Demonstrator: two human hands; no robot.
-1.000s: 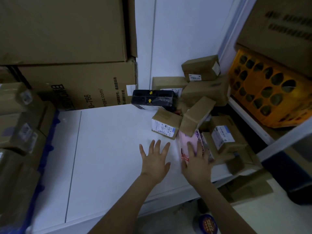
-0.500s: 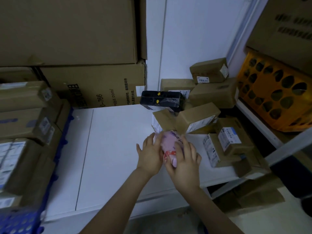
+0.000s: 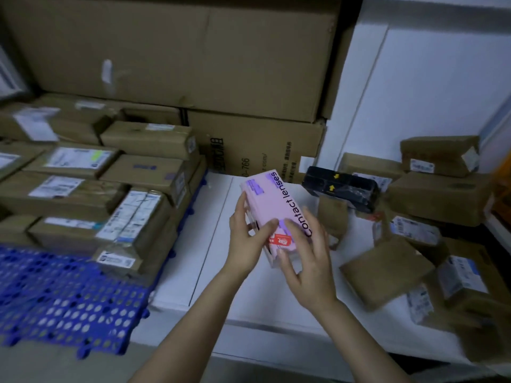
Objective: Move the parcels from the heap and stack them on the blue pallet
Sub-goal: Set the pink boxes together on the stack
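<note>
Holding the pink parcel (image 3: 272, 208), left hand (image 3: 246, 246) and right hand (image 3: 308, 262) curl fingers (image 3: 241, 203) round it; blue pallet (image 3: 63, 297) lies left.

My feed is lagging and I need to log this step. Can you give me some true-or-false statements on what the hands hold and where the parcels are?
1. Left hand and right hand both hold the pink box. True.
2. The pink box lies on the blue pallet. False: it is held up over the white surface.
3. Brown parcels are stacked on the blue pallet. True.
4. The left hand grips the black parcel. False: it lies in the heap, untouched.
5. The pink box reads "Contact lenses". True.
</note>
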